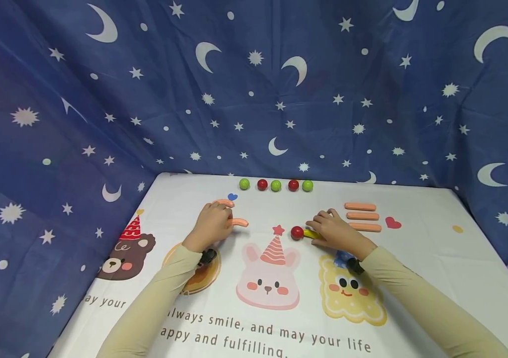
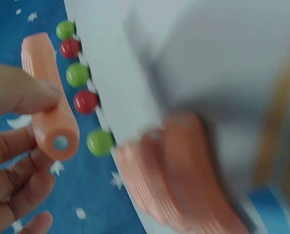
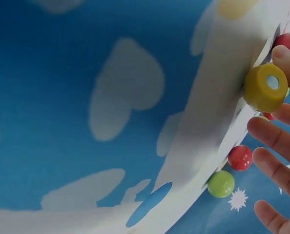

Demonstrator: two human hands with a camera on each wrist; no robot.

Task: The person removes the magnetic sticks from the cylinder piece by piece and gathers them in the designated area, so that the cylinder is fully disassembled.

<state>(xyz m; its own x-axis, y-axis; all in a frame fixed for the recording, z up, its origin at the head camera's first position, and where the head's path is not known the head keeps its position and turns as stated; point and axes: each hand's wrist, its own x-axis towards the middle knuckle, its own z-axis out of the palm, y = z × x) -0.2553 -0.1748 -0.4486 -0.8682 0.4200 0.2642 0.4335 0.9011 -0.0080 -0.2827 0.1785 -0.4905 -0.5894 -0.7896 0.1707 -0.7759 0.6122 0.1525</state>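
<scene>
My left hand (image 1: 212, 224) pinches a peach-coloured sausage-shaped piece (image 2: 47, 105) with a hole in its end, thumb on one side and fingers on the other. In the head view, another peach piece (image 1: 225, 203) shows past the fingers, partly hidden by the hand. My right hand (image 1: 336, 230) pinches a yellow piece (image 3: 265, 88), also holed at the end, between thumb and index finger; the remaining fingers are spread. At the far end of the yellow piece sits a red ball (image 1: 297, 232), right against it in the head view.
Three peach pieces (image 1: 363, 216) lie in parallel beyond the right hand. Along the table's back edge runs a row of balls, green (image 1: 244, 184) and red (image 1: 262, 185) alternating. A blue curtain (image 1: 254, 124) hangs behind the printed white tablecloth (image 1: 433, 238).
</scene>
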